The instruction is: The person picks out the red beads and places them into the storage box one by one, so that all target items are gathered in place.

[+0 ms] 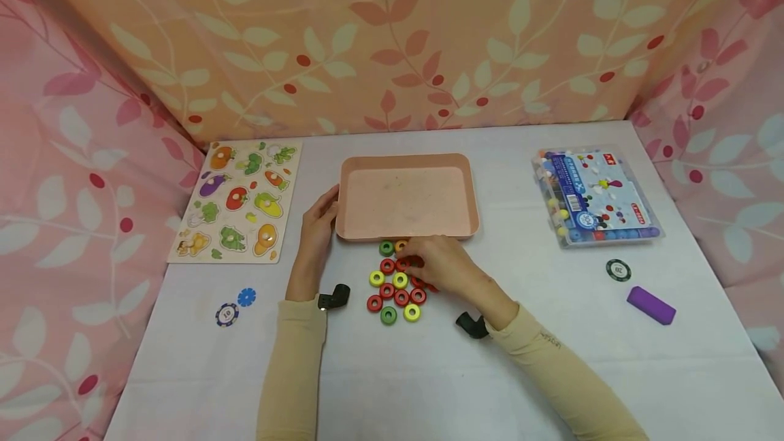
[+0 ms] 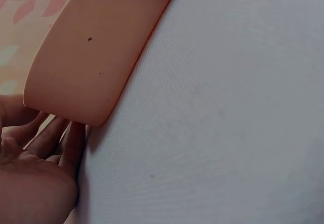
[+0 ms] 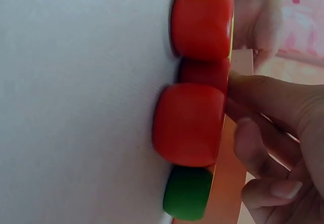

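My left hand (image 1: 316,226) is at the left end of a shallow pink tray (image 1: 406,232), its fingers (image 2: 73,145) against the tray's outer wall near the corner. My right hand (image 1: 442,265) reaches over a group of small red, yellow and green rings just in front of the tray. Its thumb and forefinger pinch a red ring (image 1: 401,265) beside an orange-yellow ring (image 1: 401,246); the other fingers are curled. A green ring (image 1: 388,316) and a yellow ring (image 1: 412,312) lie at the near end. Some red rings are partly hidden under the right hand.
On the left lie a vegetable puzzle board (image 1: 288,209), a dark-edged chip (image 1: 226,314) and a blue flower-shaped piece (image 1: 247,297). To the right are a clear box of beads (image 1: 597,196), a black-and-white chip (image 1: 618,270) and a purple block (image 1: 652,305). Patterned curtains enclose the white table.
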`<action>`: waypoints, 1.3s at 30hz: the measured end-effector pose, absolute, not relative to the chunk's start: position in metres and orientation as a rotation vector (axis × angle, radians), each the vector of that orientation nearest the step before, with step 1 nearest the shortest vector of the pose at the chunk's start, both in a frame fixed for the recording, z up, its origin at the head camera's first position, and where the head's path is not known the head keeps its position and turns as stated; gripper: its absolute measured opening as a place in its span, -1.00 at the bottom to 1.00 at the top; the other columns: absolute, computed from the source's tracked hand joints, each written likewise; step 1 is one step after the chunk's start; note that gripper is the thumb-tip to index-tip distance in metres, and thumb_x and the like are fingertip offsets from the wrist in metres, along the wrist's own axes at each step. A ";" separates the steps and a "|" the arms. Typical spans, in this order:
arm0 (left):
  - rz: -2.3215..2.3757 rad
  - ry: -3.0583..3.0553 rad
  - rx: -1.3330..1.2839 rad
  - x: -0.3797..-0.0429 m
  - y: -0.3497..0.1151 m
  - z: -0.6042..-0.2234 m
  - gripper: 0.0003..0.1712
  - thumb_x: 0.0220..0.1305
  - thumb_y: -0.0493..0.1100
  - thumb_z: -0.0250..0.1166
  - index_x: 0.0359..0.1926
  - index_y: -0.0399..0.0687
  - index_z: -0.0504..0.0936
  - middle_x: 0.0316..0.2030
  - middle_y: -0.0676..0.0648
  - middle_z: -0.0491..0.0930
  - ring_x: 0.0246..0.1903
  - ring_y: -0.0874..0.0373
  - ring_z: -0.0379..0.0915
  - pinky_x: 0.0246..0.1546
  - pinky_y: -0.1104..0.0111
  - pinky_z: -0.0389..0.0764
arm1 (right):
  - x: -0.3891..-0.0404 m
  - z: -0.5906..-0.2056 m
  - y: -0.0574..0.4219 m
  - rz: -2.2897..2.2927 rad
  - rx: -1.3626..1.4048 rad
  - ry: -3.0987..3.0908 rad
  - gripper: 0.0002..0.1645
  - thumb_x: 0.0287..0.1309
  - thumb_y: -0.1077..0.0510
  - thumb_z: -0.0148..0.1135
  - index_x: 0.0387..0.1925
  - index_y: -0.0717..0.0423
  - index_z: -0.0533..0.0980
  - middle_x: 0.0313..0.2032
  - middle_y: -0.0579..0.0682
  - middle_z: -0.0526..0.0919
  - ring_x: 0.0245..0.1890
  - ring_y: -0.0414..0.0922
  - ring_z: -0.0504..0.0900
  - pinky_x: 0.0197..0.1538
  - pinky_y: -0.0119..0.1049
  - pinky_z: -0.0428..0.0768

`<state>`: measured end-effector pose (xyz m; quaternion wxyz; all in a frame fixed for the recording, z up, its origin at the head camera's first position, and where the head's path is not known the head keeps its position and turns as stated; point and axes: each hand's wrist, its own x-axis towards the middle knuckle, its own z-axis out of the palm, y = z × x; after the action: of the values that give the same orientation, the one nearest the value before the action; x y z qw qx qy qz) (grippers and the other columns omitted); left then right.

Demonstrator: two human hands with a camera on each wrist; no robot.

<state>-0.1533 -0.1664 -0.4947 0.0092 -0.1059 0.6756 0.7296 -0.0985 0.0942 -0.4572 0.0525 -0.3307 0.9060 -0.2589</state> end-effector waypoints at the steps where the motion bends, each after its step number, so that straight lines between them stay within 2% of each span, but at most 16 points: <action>1: 2.277 2.113 -0.326 -0.153 -0.167 -0.495 -0.52 0.53 -0.21 0.06 0.40 0.01 0.44 0.37 -0.04 0.42 0.35 0.14 0.33 0.38 0.25 0.36 | -0.098 -0.458 0.094 -0.781 -1.016 2.759 -0.73 0.07 0.11 0.52 -0.14 -0.06 0.76 -0.18 -0.15 0.77 -0.17 -0.22 0.69 -0.13 -0.27 0.65; 7: 2.275 2.093 -0.324 -0.153 -0.168 -0.494 -0.51 0.53 -0.20 0.07 0.42 -0.01 0.42 0.39 -0.05 0.40 0.37 0.13 0.31 0.41 0.24 0.32 | -0.099 -0.458 0.094 -0.805 -1.022 2.741 -0.76 0.08 0.07 0.51 -0.16 -0.06 0.76 -0.19 -0.17 0.76 -0.17 -0.24 0.67 -0.10 -0.29 0.64; 14: 2.273 2.052 -0.320 -0.148 -0.165 -0.476 -0.49 0.52 -0.26 0.05 0.44 -0.15 0.35 0.42 -0.17 0.34 0.42 0.01 0.24 0.43 0.19 0.29 | -0.119 -0.447 0.098 -1.126 -0.938 2.596 -0.72 0.05 0.16 0.52 -0.13 0.01 0.74 -0.26 -0.17 0.72 -0.47 -0.24 0.52 -0.41 -0.39 0.51; 19: 2.253 2.088 -0.315 -0.145 -0.163 -0.467 -0.49 0.53 -0.26 0.04 0.44 -0.19 0.34 0.43 -0.21 0.32 0.42 -0.04 0.23 0.41 0.19 0.32 | -0.141 -0.446 0.093 -1.343 -0.860 2.575 -0.69 0.07 0.21 0.50 -0.09 0.09 0.72 -0.25 -0.09 0.68 -0.45 -0.21 0.52 -0.47 -0.42 0.51; 26: 2.283 2.083 -0.285 -0.148 -0.165 -0.479 -0.49 0.52 -0.28 0.04 0.43 -0.19 0.36 0.41 -0.21 0.34 0.42 -0.03 0.24 0.44 0.13 0.27 | -0.167 -0.454 0.073 -1.325 -0.611 2.684 -0.70 0.09 0.20 0.48 -0.10 0.13 0.71 -0.23 -0.03 0.65 -0.34 -0.15 0.58 -0.32 -0.37 0.59; 31: 2.273 2.118 -0.286 -0.153 -0.167 -0.494 -0.50 0.53 -0.22 0.06 0.43 -0.07 0.39 0.40 -0.11 0.38 0.40 0.07 0.28 0.43 0.19 0.29 | -0.177 -0.461 0.058 -1.368 -0.451 2.664 -0.70 0.06 0.29 0.46 -0.11 0.22 0.70 -0.22 0.07 0.68 -0.30 -0.10 0.68 -0.22 -0.33 0.66; 35: 2.248 2.159 -0.285 -0.154 -0.167 -0.497 -0.51 0.53 -0.19 0.07 0.42 -0.04 0.41 0.38 -0.06 0.42 0.37 0.12 0.31 0.40 0.24 0.34 | -0.178 -0.462 0.051 -1.501 -0.387 2.492 -0.63 0.09 0.37 0.40 0.00 0.27 0.64 -0.13 0.17 0.73 -0.16 -0.01 0.73 -0.12 -0.28 0.72; 39: 2.233 2.187 -0.283 -0.153 -0.167 -0.497 -0.51 0.53 -0.20 0.07 0.42 -0.05 0.41 0.38 -0.07 0.42 0.37 0.12 0.32 0.39 0.25 0.35 | -0.174 -0.459 0.050 -1.504 -0.423 2.386 -0.55 0.14 0.34 0.39 0.10 0.27 0.58 -0.01 0.19 0.71 0.01 0.03 0.69 0.05 -0.21 0.69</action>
<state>-0.1535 -0.1670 -0.4972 0.0017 -0.0903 0.6969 0.7115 -0.1742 0.0500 -0.4589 0.1443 -0.1466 0.8280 -0.5217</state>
